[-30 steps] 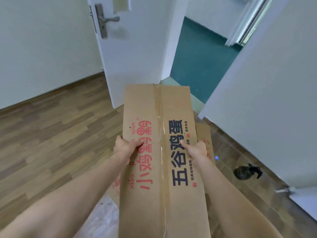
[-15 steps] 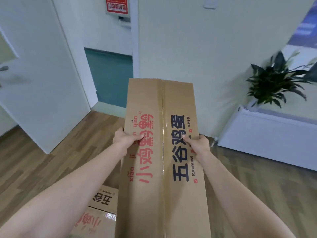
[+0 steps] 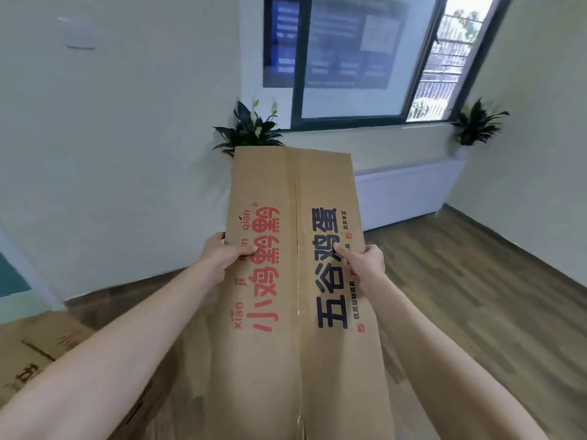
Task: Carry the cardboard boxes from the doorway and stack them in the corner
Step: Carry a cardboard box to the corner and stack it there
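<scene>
Both forearms reach out from the bottom edge, and between them is the box [image 3: 295,296], long and flat-topped, held off the floor in front of the person. The left hand [image 3: 224,257] is clamped on the box's left edge, thumb lying on top across the red print, fingers tucked under and out of sight. The right hand [image 3: 363,263] grips the right edge the same way, thumb pressing on the black characters. A taped seam runs down the top between the two hands. Down and to the left of the left hand, more boxes [image 3: 44,350] sit on the wood floor [image 3: 476,296], partly hidden by the forearm. Past the far end of the box, above the left hand, a plant [image 3: 246,128] stands against the wall. Beyond the right hand runs a low white ledge [image 3: 403,188], with a second plant [image 3: 476,123] at its far end and a dark-framed window [image 3: 355,58] above
</scene>
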